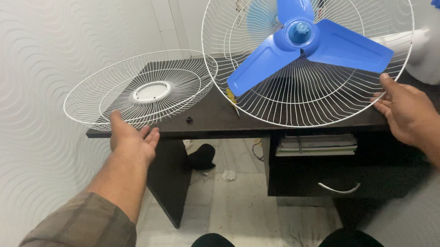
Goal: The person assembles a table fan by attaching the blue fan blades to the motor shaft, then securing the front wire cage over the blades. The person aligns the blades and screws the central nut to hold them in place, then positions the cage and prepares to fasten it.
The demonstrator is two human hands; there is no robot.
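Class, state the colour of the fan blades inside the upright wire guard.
The fan blades are blue, seen best in the head view.
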